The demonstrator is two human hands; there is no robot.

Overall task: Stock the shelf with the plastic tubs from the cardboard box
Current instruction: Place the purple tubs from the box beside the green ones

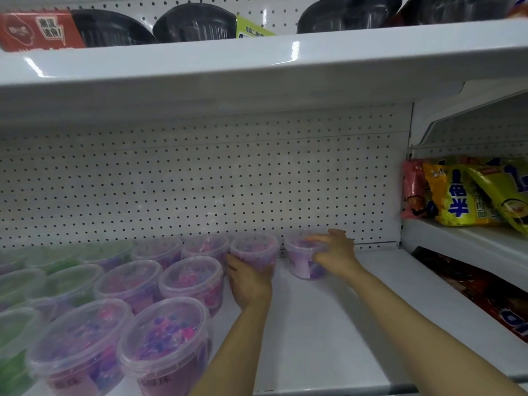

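Presently, from my remote station I note both hands reaching onto the white shelf [328, 324] at the centre of the frame. The left hand [250, 281] is wrapped around the near side of a purple tub [254, 248]; its fingers curl round the tub's wall, gripping it. This tub stands upright at the back of the shelf, close to the pegboard back panel [200, 181]. The right hand [335, 252] holds a second purple tub [303, 260] just right of the first, with the thumb and fingers closed on its right side and rim. That tub appears slightly tilted, though motion blur prevents certainty, and I cannot tell whether its base sits fully on the shelf. The two tubs stand near each other without touching.

In the lower left of the frame, further purple tubs [171, 338] with clear lids stand in rows, and green tubs [71, 281] stand at the far left edge. The cardboard box does not appear in view.

Along the top of the frame, black bowls [197, 24] rest on the upper shelf [257, 61]. At the right edge, yellow snack packets [463, 195] lie on a neighbouring shelf.
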